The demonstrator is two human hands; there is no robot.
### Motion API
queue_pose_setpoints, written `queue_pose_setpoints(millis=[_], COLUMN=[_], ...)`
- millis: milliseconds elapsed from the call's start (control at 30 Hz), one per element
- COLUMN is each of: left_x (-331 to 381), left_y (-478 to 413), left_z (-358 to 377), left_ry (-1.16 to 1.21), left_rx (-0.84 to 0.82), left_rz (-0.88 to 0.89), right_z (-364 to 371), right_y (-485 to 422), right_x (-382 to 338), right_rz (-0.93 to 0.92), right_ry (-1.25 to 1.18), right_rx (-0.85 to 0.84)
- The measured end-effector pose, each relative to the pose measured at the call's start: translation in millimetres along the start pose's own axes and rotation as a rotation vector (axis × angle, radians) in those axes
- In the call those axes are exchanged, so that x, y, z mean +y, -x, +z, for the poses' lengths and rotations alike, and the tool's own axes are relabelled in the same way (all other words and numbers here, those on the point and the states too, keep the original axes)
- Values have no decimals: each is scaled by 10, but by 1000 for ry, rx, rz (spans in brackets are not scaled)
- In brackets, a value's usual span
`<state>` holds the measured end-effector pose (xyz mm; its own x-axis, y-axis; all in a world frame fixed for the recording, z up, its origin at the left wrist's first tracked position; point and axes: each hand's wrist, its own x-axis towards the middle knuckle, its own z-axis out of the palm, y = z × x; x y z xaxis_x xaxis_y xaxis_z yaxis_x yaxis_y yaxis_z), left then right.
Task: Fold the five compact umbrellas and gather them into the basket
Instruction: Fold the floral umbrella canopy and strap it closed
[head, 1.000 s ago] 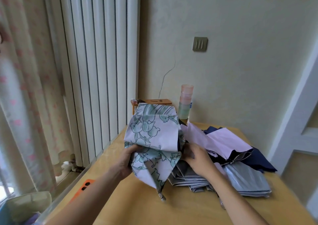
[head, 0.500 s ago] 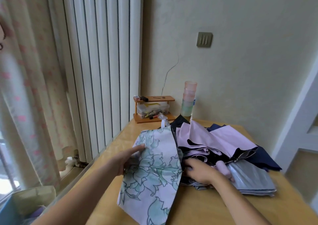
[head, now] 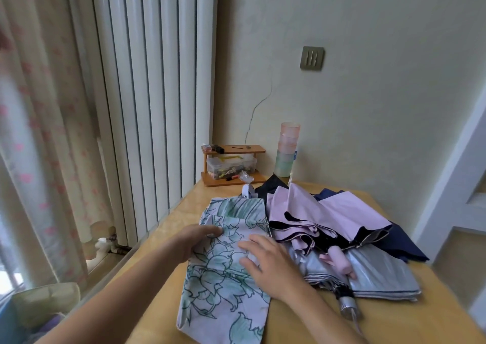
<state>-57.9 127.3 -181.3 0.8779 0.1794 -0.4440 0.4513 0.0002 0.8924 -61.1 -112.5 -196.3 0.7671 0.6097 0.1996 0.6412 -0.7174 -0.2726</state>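
A floral umbrella, white with green flowers, lies flattened lengthwise on the wooden table. My left hand rests on its left edge with the fingers laid over the cloth. My right hand presses flat on its middle, fingers straight. To the right lies a heap of loose umbrellas: a pink one with black lining and a pink handle, a silver one with a metal handle, and a navy one underneath. No basket shows.
A small wooden shelf with a clear box and a stack of plastic cups stand at the table's far edge by the wall. A white radiator and curtain run along the left.
The floral umbrella has gone from held up and bunched to lying flat on the table. My right hand has moved from the heap onto the floral cloth.
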Motion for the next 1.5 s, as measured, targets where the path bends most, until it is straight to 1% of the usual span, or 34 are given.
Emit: queue_pose_setpoints(millis=[67, 167, 267, 333, 367, 467, 533, 600, 700, 733, 767, 833, 867, 900, 933, 967, 1000, 1033, 1067, 1133, 1167, 1200, 1267, 1367, 1433, 1500], left_x=[-1, -40, -89, -138, -167, -241, -263, -257, -214, -197, -176, -141, -136, -131, -128, -134, -155, -182, -213, -284, -309, -331, -351, -367, -389, -388], left_y=[-6, -15, -55, -131, -179, -267, -287, -335, -401, -412, -409, -367, -324, -284, -244, -218, -202, -190, -188, -193, -194, -190, -185, -178, -166, -109], left_z=[-30, -56, 17, 88, 116, 179, 180, 128, 59, 57, 60, 61, 53, 41, 26, 9, -11, -26, -36, -45, -28, -20, -6, -24, -38, -43], left_ry=[49, 144, 285, 381, 399, 340, 327, 334, 356, 333, 257, -28, -160, -268, -365, -459, -547, -628, -711, -800, -784, -756, -728, -695, -718, -695], left_rx=[-23, -86, -40, 16, 67, 228, 291, 297, 249, 283, 378, 662, 747, 755, 699, 611, 507, 397, 295, 175, 159, 164, 188, 213, 292, 437], left_rz=[59, 136, 217, 244, 249, 242, 264, 304, 372, 388, 413, 474, 546, 647, 750, 825, 852, 833, 778, 598, 534, 509, 526, 543, 587, 677], right_z=[114, 178, 185, 174, 180, 253, 293, 278, 238, 231, 230, 233, 231, 224, 217, 206, 199, 191, 178, 167, 167, 170, 166, 143, 116, 99], right_y=[-20, -61, -143, -215, -248, -278, -288, -337, -412, -424, -435, -452, -464, -481, -503, -526, -552, -578, -604, -655, -672, -687, -712, -752, -758, -729], right_x=[60, 146, 172, 188, 207, 261, 279, 280, 277, 274, 271, 271, 270, 269, 264, 256, 249, 245, 245, 258, 283, 303, 339, 337, 326, 311], right_rz=[53, 93, 78, 84, 97, 153, 163, 175, 202, 208, 213, 222, 225, 229, 233, 234, 235, 242, 259, 306, 329, 344, 355, 342, 319, 290], right_ry=[81, 154, 181, 175, 169, 96, 60, 35, -6, -6, -5, 8, 15, 15, 7, -2, -11, -28, -61, -131, -141, -136, -121, -130, -96, -55], right_rx=[-32, 27, 109, 135, 116, -27, -52, -58, -98, -109, -114, -106, -86, -53, -8, 48, 113, 175, 216, 220, 190, 153, 108, 98, 105, 136])
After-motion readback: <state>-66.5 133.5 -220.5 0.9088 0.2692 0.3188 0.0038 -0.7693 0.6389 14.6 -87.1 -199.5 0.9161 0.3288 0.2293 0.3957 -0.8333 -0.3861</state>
